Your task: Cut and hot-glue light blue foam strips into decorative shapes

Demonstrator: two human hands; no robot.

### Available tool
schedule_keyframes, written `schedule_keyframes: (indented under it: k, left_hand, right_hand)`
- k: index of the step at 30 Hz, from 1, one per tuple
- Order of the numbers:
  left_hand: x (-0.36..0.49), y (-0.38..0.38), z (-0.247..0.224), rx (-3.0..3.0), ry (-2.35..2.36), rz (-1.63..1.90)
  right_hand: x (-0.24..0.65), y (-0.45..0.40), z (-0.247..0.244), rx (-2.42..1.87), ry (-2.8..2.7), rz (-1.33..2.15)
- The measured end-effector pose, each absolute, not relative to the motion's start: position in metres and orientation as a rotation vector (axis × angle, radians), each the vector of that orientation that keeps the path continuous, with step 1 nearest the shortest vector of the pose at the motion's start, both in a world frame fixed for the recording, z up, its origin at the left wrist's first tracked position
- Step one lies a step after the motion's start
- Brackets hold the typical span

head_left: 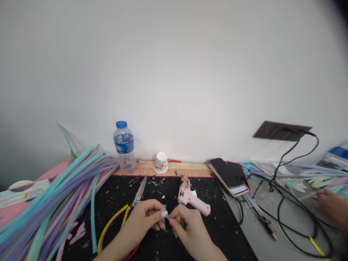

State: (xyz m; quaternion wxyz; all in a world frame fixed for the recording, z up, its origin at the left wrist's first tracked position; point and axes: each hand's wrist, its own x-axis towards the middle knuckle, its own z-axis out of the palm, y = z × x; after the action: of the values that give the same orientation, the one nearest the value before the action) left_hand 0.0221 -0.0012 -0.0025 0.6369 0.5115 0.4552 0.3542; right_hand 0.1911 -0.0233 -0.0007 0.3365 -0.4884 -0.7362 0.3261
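Teal fuzzy piece [164, 207] sits between the two hands over the black mat [217, 203], at the near middle of the counter [146, 168]. From where I stand, the left hand [148, 215] has its fingers clamped on it; the right hand [187, 222] has its fingertips pinched together, seemingly on the right end. Being so small, it could pop loose under an uneven tug and be lost among the scraps. To the left, the scissors [140, 193] lie by the left forearm, where a sideways sweep could shove them. Loose strips [65, 195] farther left might spill over if nudged. Just beyond the right hand rests the glue gun [193, 201]; whether it's hot I can't tell, but a stray knuckle would find out. Farther back, a hard bump could tip the paper cup [161, 162].
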Motion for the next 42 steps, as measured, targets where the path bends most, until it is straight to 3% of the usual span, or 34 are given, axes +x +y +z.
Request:
schedule_keyframes:
  k: [13, 17, 23, 30, 34, 39, 42]
  left_hand:
    - [0.021, -0.002, 0.001, 1.184, 0.964, 0.786]
    - [0.018, -0.001, 0.000, 1.197, 1.014, 0.822]
    - [0.018, -0.008, 0.006, 1.357, 1.170, 0.908]
    - [0.024, -0.015, -0.004, 1.304, 1.266, 0.648]
    - [0.024, -0.012, -0.005, 1.378, 1.302, 0.650]
    - [0.020, -0.006, 0.002, 1.245, 1.221, 0.644]
    - [0.018, -0.003, 0.004, 1.078, 1.116, 0.828]
  right_hand:
    - [0.190, -0.011, -0.010, -1.339, -1.484, 1.442]
    - [0.192, -0.013, -0.005, -1.367, -1.639, 1.249]
    - [0.193, -0.022, -0.001, -1.265, -2.036, 0.545]
    - [0.191, -0.033, 0.000, -1.120, -2.264, 0.377]
    - [0.185, -0.036, -0.002, -1.106, -2.062, 0.799]
    - [0.181, -0.027, 0.001, -0.937, -1.294, 1.729]
    - [0.184, -0.021, 0.008, -0.729, -1.008, 1.944]
